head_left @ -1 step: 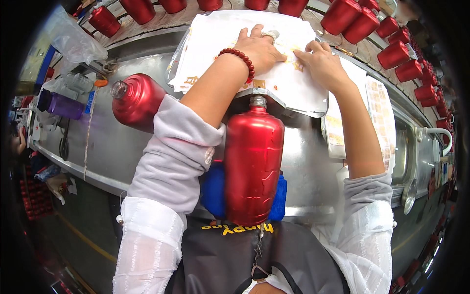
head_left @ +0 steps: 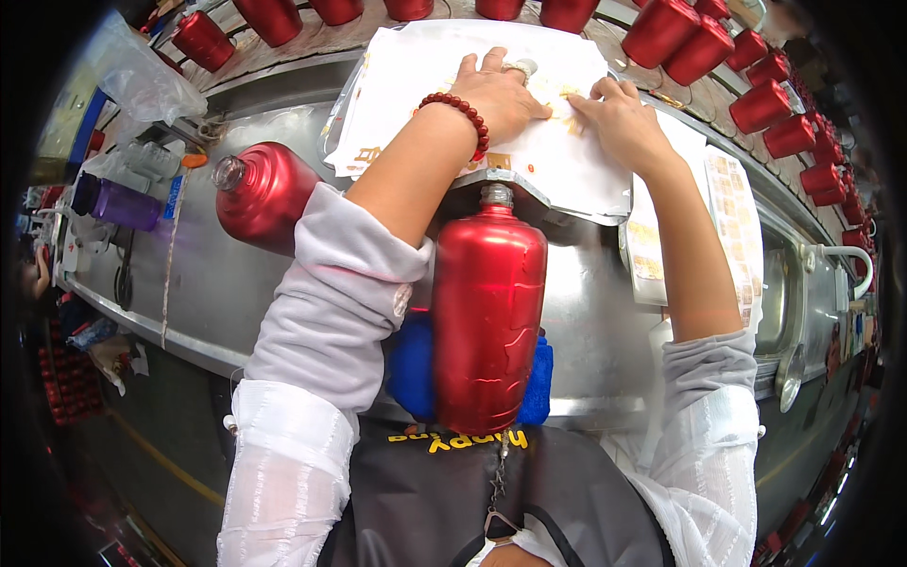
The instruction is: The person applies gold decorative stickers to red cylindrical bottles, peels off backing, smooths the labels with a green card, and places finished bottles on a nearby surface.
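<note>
Pressing flat on the white sheet (head_left: 416,85), the left hand (head_left: 496,94) lies palm down, fingers together and extended, pinning the paper. Right hand (head_left: 619,118) rests just beside it, fingertips bunched at a small gold sticker (head_left: 565,99) on the sheet; whether they pinch it cannot be told. Sheet sits at the far edge of the steel bench (head_left: 236,283), beyond a red bottle (head_left: 487,321) lying on a blue pad (head_left: 411,364). Judgement: hold the sheet taut with the left palm and lift the sticker from a corner, slowly, to avoid creasing.
</note>
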Motion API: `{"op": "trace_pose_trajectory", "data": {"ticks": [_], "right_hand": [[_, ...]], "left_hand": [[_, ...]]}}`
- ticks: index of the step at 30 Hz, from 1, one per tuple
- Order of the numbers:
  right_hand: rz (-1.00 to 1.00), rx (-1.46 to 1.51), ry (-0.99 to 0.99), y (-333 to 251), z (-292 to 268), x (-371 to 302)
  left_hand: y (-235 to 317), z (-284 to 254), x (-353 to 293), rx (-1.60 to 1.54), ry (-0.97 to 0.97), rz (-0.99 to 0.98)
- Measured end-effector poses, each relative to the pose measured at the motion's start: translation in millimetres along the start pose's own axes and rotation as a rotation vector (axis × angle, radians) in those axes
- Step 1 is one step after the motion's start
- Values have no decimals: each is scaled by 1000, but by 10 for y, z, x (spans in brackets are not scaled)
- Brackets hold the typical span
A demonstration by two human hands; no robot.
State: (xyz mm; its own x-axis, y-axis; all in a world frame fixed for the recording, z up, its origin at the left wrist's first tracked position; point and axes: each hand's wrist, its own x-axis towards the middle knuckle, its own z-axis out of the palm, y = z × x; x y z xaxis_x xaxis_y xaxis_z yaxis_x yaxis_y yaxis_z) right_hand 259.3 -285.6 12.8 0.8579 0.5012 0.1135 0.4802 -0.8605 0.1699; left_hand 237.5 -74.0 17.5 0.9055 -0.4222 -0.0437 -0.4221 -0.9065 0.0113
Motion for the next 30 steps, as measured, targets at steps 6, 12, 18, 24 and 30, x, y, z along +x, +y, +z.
{"op": "trace_pose_trajectory", "data": {"ticks": [6, 12, 18, 24, 30], "right_hand": [[71, 41, 106, 87, 9, -94], [-10, 15, 146, 57, 90, -18], [-84, 24, 8, -138, 30, 260], [-42, 59, 8, -113, 107, 266], [-102, 34, 79, -184, 120, 263]], "left_hand": [[-28, 2, -37, -54, 52, 23], [-73, 80, -80, 7, 103, 3], [-28, 150, -142, 53, 94, -49], [-41, 126, -137, 56, 81, -57], [-33, 169, -128, 70, 116, -81]]}}
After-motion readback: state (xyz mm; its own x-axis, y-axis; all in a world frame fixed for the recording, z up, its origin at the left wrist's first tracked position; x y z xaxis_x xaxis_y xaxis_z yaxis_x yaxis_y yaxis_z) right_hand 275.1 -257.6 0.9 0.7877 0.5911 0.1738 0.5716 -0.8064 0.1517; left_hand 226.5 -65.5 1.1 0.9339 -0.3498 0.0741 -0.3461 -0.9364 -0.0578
